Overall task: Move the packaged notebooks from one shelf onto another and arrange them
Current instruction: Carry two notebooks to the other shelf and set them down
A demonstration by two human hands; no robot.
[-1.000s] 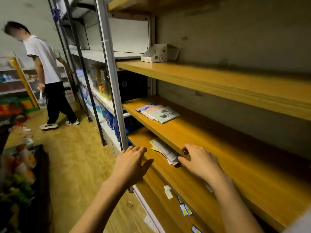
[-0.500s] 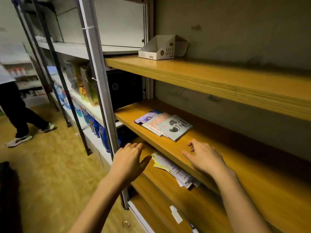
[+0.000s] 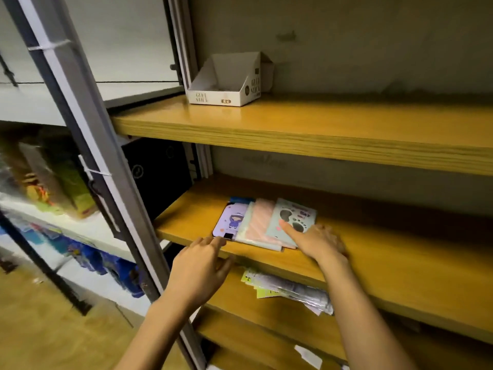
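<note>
Head view, looking down at wooden shelving. Packaged notebooks [image 3: 262,225]: 3 or more, lying flat on middle shelf [image 3: 400,263], nr its left end, fanned & overlapping, close to front edge. Left to right: purple notebook [image 3: 234,221] w/ cartoon figure, pink notebook [image 3: 260,222], pale blue paw-print notebook [image 3: 294,216] on top of the fan. A blue corner shows behind the purple one; can't tell what it belongs to. R hand [image 3: 320,243] lies palm-down on the shelf just right of the stack. Its fingers [image 3: 287,227]: index straight, tip touching the paw-print cover, the others tucked under, gripping nothing. L hand [image 3: 200,265] is in front of the shelf's front edge, below the purple notebook's nr corner. Its fingers [image 3: 213,241] are straight & loosely together, thumb out to the side, tips at the edge by that corner; contact w/ the notebook can't be told (motion blur). It holds nothing. Upper shelf [image 3: 320,124]: white card box [image 3: 226,86], open-topped, "GLUE STICK" print, at left end nr the wall. Lower shelf [image 3: 266,321]: loose stack of wrapped items [image 3: 293,289], yellow-green edges showing, partly under the middle board. Grey metal upright [image 3: 88,156] runs slantwise at left; beyond it a neighbouring rack w/ coloured packs, blurred. Black box [image 3: 157,169] sits behind the upright, beside the middle shelf's left end. Wood-look floor [image 3: 53,329] bottom left.
</note>
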